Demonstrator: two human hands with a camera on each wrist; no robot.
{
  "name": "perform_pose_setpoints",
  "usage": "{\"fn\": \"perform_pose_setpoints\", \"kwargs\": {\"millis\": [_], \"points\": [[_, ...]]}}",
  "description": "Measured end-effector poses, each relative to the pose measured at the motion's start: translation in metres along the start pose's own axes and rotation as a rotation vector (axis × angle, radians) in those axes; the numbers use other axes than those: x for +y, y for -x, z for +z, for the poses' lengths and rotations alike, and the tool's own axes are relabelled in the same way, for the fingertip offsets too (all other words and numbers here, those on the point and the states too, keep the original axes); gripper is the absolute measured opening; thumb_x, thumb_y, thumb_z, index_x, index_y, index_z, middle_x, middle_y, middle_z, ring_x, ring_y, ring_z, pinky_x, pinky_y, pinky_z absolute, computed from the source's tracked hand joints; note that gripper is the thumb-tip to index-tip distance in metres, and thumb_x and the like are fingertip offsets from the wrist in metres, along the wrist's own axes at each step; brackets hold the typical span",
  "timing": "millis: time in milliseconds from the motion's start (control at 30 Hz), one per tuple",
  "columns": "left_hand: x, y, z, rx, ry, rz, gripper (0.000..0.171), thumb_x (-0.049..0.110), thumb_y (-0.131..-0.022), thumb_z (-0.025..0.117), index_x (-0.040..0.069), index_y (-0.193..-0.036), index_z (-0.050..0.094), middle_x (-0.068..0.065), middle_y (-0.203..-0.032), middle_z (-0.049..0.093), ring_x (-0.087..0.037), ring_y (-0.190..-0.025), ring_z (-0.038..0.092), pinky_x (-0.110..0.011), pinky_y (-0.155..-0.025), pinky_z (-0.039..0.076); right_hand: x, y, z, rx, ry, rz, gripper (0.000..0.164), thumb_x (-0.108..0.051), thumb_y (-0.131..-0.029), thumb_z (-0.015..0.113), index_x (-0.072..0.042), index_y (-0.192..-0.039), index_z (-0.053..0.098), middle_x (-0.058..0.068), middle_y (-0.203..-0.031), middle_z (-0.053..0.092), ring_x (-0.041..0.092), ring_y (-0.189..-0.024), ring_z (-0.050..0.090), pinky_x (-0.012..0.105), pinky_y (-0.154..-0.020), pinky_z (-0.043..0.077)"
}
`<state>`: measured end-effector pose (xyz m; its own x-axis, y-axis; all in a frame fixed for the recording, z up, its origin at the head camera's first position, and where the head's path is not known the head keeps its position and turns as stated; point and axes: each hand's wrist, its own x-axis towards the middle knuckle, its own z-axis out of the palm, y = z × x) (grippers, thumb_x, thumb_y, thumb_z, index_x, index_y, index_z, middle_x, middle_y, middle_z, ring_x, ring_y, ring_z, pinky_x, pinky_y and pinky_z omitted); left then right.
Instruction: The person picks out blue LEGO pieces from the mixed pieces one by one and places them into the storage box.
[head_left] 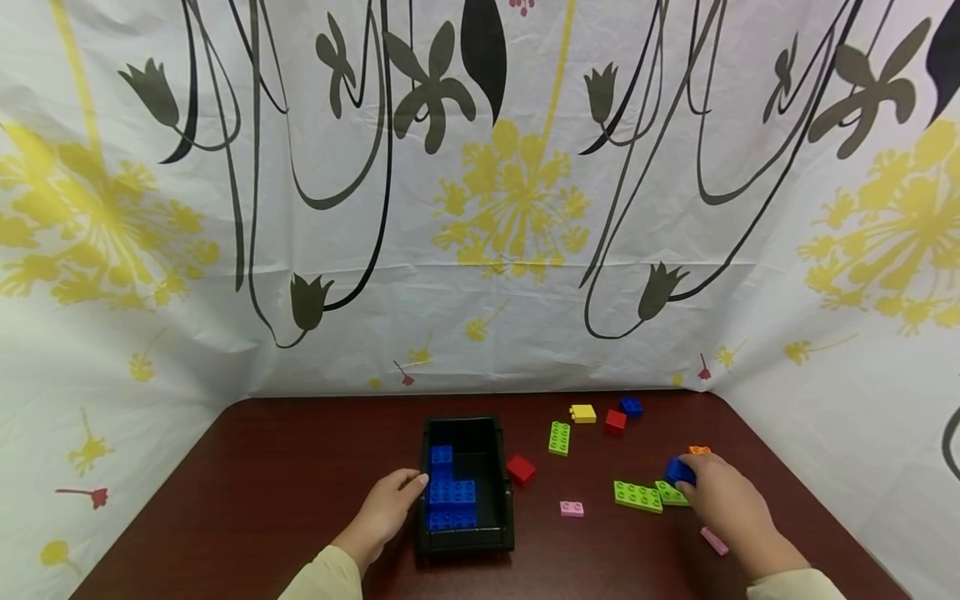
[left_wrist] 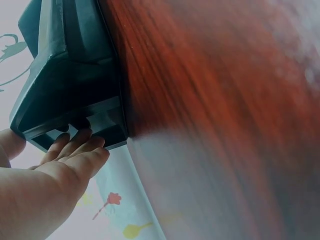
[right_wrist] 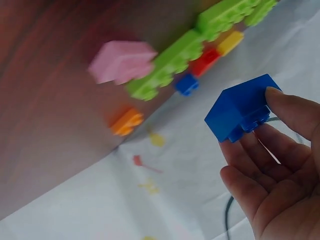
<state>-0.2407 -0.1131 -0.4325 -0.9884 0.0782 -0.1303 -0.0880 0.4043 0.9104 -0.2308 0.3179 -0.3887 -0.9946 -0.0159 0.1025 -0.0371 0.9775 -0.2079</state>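
Observation:
A black plastic bin [head_left: 467,542] stands on the table with several blue toy bricks [head_left: 452,492] along its left side. My left hand [head_left: 386,508] holds the bin's left wall, the thumb at the rim. In the left wrist view, the fingers of the left hand [left_wrist: 70,165] reach under a ledge on the bin's outer side [left_wrist: 80,75]. My right hand [head_left: 731,504] pinches a blue toy brick [head_left: 678,472] over the right part of the table. Seen from the right wrist, this blue brick [right_wrist: 245,107] is between thumb and fingertips, studs toward the palm.
Near the right hand lie green bricks [head_left: 637,496], an orange brick [head_left: 699,450] and a pink brick [head_left: 714,541]. Another pink brick [head_left: 572,508] and a red brick [head_left: 521,470] lie nearer the bin. Yellow [head_left: 582,413], red [head_left: 615,422] and blue [head_left: 632,407] bricks sit farther back.

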Motion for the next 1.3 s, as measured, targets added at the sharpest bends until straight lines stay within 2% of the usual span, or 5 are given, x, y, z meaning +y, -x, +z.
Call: {"fn": "perform_pose_setpoints", "kwargs": {"millis": [267, 1033, 1300], "points": [[0.001, -0.001, 0.001, 0.01, 0.004, 0.003, 0.054, 0.036, -0.101, 0.049, -0.005, -0.135, 0.049, -0.027, -0.137, 0.048, -0.047, -0.125, 0.044, -0.058, -0.094, 0.044, -0.037, 0.002, -0.003, 0.086, -0.009, -0.084, 0.039, -0.013, -0.086, 0.073, 0.008, -0.117, 0.062, 0.025, -0.115, 0.061, 0.043, -0.105, 0.06, 0.056, -0.082, 0.051], [0.001, 0.001, 0.001, 0.022, -0.024, 0.001, 0.053, 0.036, -0.101, 0.049, -0.007, -0.133, 0.05, -0.029, -0.136, 0.049, -0.049, -0.125, 0.044, -0.06, -0.094, 0.044, -0.107, -0.002, 0.004, 0.16, -0.126, -0.215, 0.036, -0.015, -0.085, 0.074, -0.001, -0.117, 0.065, 0.013, -0.114, 0.064, 0.03, -0.105, 0.062, 0.051, -0.092, 0.05], [0.0, 0.001, 0.002, 0.017, -0.014, -0.001, 0.053, 0.036, -0.101, 0.049, -0.006, -0.134, 0.049, -0.029, -0.137, 0.047, -0.049, -0.126, 0.042, -0.061, -0.094, 0.043, -0.135, -0.001, 0.007, 0.195, -0.183, -0.29, 0.034, -0.014, -0.084, 0.075, -0.004, -0.116, 0.067, 0.011, -0.113, 0.064, 0.026, -0.105, 0.063, 0.048, -0.09, 0.052]]}}
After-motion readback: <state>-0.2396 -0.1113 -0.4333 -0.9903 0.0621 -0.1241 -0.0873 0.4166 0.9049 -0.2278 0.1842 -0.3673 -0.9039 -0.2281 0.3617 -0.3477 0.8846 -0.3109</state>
